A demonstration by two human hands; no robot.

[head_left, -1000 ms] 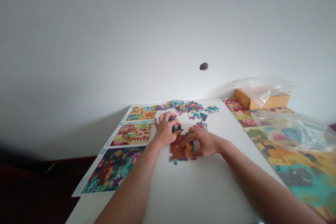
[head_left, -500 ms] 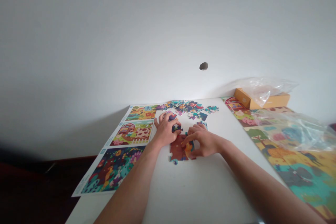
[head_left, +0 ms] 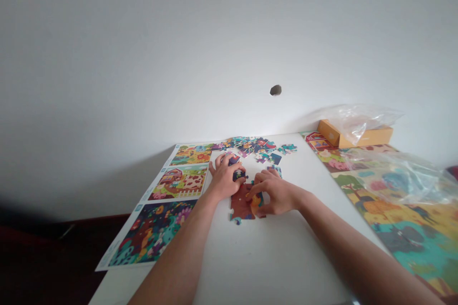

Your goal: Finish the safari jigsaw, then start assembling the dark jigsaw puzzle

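The right hand curves its fingers over a brown cardboard jigsaw section; the left hand touches a dark piece (neither grip is clear) on the white counter.

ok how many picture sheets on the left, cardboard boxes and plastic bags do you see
picture sheets: 3
cardboard box: 1
clear plastic bags: 2
total: 6

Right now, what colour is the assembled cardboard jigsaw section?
The jigsaw section: reddish brown with orange, head view.
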